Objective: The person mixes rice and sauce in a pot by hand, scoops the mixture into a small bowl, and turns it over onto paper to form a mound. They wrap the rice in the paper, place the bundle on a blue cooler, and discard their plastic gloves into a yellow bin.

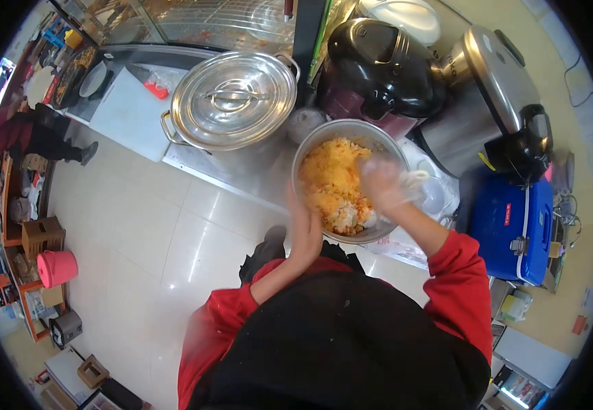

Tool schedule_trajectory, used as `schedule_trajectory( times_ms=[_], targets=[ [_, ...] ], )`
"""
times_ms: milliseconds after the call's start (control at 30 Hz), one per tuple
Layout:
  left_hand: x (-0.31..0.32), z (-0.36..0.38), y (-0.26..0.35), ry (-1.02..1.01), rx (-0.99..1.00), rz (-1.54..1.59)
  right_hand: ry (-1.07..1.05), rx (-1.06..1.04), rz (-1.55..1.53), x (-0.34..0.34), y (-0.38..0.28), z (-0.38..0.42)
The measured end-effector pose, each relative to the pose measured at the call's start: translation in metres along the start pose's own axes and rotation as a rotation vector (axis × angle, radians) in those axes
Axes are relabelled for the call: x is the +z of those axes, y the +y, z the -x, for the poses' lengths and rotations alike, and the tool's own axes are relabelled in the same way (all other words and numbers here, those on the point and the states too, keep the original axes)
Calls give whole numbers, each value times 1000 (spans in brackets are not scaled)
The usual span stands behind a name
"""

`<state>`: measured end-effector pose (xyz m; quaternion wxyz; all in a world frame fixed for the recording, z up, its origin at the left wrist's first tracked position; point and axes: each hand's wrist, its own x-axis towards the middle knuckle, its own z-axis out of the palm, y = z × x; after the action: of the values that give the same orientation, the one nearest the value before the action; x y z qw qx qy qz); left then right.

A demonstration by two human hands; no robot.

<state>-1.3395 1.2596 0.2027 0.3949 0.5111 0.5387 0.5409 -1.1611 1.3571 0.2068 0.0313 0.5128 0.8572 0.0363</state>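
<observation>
A round metal pot (298,158) holds yellow-orange rice (334,171) with a whiter patch toward its near side. My left hand (305,225) rests against the outside of the pot's left wall, its fingers extended and somewhat blurred. Over the right part of the rice is my right hand (382,181), in a clear plastic glove and smeared by motion; its fingers and anything in them cannot be made out. Just right of the pot, a pale round bowl or lid (431,195) lies on the counter.
A large lidded steel pot (235,102) stands to the left, beside a white cutting board (129,113) and a red-handled knife (156,89). Behind are a black rice cooker (385,68) and a steel container (474,89). A blue cooler (508,222) sits right. Another person (26,133) stands far left.
</observation>
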Motion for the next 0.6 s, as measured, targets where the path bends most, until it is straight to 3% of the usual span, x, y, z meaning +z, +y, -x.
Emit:
schedule_trajectory(
  times_ms=[67,167,233,333,367,433,500,567,600],
  targets=[
    [-8,-10,-1,-76,32,-82,-225,119,33,0,-19,14],
    [-42,-61,4,-395,-54,-148,-343,79,-35,-40,-21,28],
    [-56,-100,-24,-539,64,-268,-157,16,-51,-59,-20,22],
    [-56,-121,-12,-395,-138,-196,90,23,-70,-56,-31,-3],
    [-52,-114,-4,-269,-113,-250,171,46,-80,-50,-35,-15],
    [-37,-92,2,-19,3,-302,389,-253,30,-38,-34,-38],
    [-25,-87,2,198,83,-332,274,-336,50,-30,-39,-57],
    [-25,-91,1,219,76,-340,-174,-206,-13,-26,-49,-71],
    [-25,-85,0,224,54,-343,-165,-208,27,-18,-50,-61]
  ],
)
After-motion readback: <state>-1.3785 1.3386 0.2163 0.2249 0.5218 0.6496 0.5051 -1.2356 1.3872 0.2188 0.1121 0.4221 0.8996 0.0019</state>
